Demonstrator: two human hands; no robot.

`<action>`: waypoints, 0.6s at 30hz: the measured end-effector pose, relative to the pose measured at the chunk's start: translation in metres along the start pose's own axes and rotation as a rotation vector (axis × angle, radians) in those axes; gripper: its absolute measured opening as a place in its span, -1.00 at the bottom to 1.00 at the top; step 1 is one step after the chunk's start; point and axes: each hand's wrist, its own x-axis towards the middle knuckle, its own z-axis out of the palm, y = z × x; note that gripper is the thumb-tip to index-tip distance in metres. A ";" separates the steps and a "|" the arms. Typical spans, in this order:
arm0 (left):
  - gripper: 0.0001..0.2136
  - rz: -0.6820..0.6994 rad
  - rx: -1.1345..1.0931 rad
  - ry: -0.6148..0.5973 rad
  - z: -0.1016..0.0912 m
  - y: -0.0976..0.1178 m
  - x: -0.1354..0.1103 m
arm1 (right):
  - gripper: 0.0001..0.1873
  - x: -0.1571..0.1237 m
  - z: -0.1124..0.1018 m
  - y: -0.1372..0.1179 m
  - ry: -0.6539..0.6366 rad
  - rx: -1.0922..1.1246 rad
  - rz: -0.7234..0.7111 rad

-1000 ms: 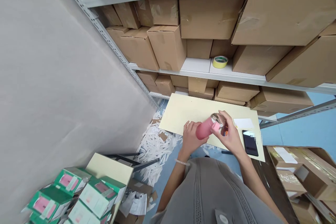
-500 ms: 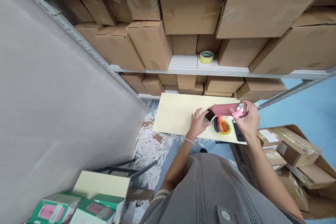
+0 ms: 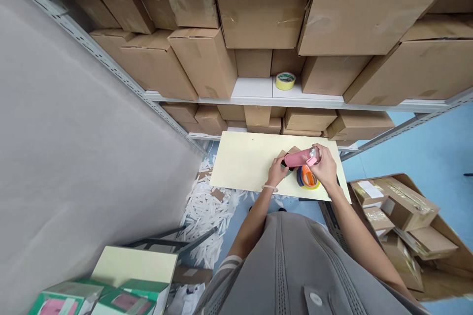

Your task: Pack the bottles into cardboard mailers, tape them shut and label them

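Observation:
A pink bottle (image 3: 295, 158) with a shiny, clear-looking lid end and a pink strap is gripped at that end by my right hand (image 3: 325, 166). It lies tilted over the pale table (image 3: 244, 160), its base at the mouth of a small open carton (image 3: 294, 149). My left hand (image 3: 277, 172) closes around the carton's left side; much of the carton is hidden by the hand and bottle. Just below the bottle, an orange tape cutter (image 3: 307, 176) sits among blue and yellow tape rolls. Most of a dark phone is hidden behind my right wrist.
Shelves ahead hold several brown cartons (image 3: 264, 12) and a yellow tape roll (image 3: 285, 81). A large open box (image 3: 439, 283) of parcels stands at right. Green-and-white packages (image 3: 138, 295) are at lower left, and shredded paper (image 3: 203, 211) covers the floor by the wall.
My right hand has brought the bottle left and slightly down, so its base now meets the carton's mouth. My left hand stays at the carton. The camera view has shifted slightly.

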 end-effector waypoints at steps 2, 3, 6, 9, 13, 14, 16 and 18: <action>-0.58 0.059 0.171 -0.032 0.000 -0.006 0.002 | -0.47 0.002 -0.001 0.001 -0.033 -0.026 -0.010; -0.57 0.080 0.233 -0.040 0.000 -0.009 0.002 | -0.47 0.005 -0.002 0.000 -0.053 -0.035 -0.022; -0.55 0.086 0.292 -0.029 0.000 -0.015 0.005 | -0.46 0.014 -0.004 -0.002 -0.119 -0.055 -0.074; -0.57 0.085 0.475 -0.035 -0.001 -0.019 0.006 | -0.46 0.024 -0.006 -0.004 -0.176 -0.067 -0.121; -0.62 0.109 0.630 -0.057 -0.001 -0.021 0.007 | -0.46 0.032 -0.007 0.000 -0.223 -0.086 -0.160; -0.63 0.113 0.640 -0.056 -0.001 -0.020 0.008 | -0.46 0.034 -0.007 0.002 -0.231 -0.094 -0.164; -0.62 0.117 0.656 -0.050 0.000 -0.019 0.008 | -0.46 0.036 -0.006 0.005 -0.240 -0.107 -0.170; -0.56 0.098 0.675 -0.032 0.000 -0.016 0.008 | -0.46 0.038 -0.004 0.008 -0.246 -0.122 -0.179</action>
